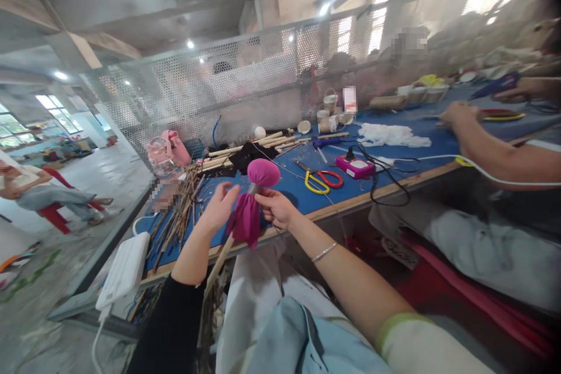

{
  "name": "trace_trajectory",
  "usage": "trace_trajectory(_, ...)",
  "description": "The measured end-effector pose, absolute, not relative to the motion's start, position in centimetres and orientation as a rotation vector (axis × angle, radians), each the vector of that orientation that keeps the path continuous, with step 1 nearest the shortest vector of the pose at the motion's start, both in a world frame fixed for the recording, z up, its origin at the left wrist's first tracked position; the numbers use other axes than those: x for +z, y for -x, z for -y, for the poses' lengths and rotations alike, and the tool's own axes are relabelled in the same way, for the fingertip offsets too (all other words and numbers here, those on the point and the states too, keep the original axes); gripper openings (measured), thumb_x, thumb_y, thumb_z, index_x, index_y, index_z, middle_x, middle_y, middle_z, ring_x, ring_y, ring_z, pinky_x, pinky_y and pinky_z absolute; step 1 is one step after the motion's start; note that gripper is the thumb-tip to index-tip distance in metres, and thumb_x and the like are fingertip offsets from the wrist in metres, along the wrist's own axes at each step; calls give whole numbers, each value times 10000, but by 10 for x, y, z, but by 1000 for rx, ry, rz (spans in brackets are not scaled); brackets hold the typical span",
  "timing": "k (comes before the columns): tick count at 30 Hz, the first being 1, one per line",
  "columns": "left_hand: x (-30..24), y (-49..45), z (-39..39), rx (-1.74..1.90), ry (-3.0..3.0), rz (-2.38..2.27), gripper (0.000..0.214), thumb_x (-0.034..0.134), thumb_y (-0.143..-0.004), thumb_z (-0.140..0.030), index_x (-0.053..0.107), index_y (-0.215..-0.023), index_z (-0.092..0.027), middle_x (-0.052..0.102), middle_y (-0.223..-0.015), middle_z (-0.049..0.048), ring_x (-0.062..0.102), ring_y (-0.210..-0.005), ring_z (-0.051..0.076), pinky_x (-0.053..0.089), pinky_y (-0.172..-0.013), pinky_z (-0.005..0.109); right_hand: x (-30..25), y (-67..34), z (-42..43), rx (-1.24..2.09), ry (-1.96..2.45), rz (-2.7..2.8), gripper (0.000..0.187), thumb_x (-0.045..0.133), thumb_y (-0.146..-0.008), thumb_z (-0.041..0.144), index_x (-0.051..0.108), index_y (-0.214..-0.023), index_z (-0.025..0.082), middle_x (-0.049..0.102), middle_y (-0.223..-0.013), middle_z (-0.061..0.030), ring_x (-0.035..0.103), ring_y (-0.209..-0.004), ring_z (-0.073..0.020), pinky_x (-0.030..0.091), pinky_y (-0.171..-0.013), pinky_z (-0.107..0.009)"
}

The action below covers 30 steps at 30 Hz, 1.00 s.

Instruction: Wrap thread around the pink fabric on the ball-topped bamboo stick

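While the right grip (277,208) pinches the magenta bundle (248,219) below its ball (263,173), the left grip (221,205) gapes alongside.

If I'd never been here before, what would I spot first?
Probably the bright pink cloth ball in the middle, pinched just below by the right hand. Next, the red-and-yellow scissors, lying on the blue table to its right. A magenta box sits right beside them.
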State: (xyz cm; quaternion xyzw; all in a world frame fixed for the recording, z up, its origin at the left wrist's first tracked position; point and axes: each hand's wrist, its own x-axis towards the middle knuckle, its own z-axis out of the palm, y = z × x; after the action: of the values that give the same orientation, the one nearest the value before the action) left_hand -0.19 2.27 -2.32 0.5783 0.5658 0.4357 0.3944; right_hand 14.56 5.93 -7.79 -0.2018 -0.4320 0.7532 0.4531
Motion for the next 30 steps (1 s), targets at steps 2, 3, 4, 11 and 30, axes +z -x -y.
trace_trajectory(2, -20, -7, -31, 1202, -1590, -1504, 519, 458, -840, -463, 386, -1262, -171, 585, -1130, 104, 565, -979, 174, 419, -837, 294, -79, -143, -59, 1833, 518, 1056, 357, 779, -556, 341, 505, -705, 167, 311, -370, 137, 151, -307, -7, 66, -318, -167)
trace_trajectory(3, -21, -13, -35, 1201, -1655, -1511, 488, 436, -854, -457, 419, -1242, -160, 579, -1157, 113, 554, -1016, 179, 404, -870, 296, -79, -142, -59, 1819, 529, 1047, 359, 780, -553, 338, 512, -720, 167, 316, -369, 137, 155, -304, -8, 66, -318, -169)
trace_trajectory(4, -22, -20, -37, 1172, -1715, -1510, 453, 434, -857, -455, 480, -1185, -147, 598, -1134, 116, 556, -1022, 188, 397, -884, 299, -80, -142, -59, 1807, 540, 1035, 363, 779, -553, 338, 516, -738, 170, 307, -364, 141, 154, -300, -9, 64, -318, -170)
trace_trajectory(11, -35, -33, -27, 928, -1924, -1672, 390, 582, -765, -436, 565, -1026, -146, 671, -974, 116, 615, -893, 243, 433, -816, 337, -78, -146, -63, 1795, 544, 968, 396, 758, -567, 395, 498, -775, 180, 311, -379, 139, 169, -295, -12, 75, -317, -173)
trace_trajectory(30, -41, -25, -3, 908, -1441, -1360, 153, 600, -648, -219, 605, -775, -133, 571, -592, -14, 482, -504, 107, 367, -525, 229, -75, -147, -59, 1756, 573, 1111, 404, 785, -543, 399, 501, -724, 176, 334, -376, 134, 188, -280, -13, 92, -297, -177)
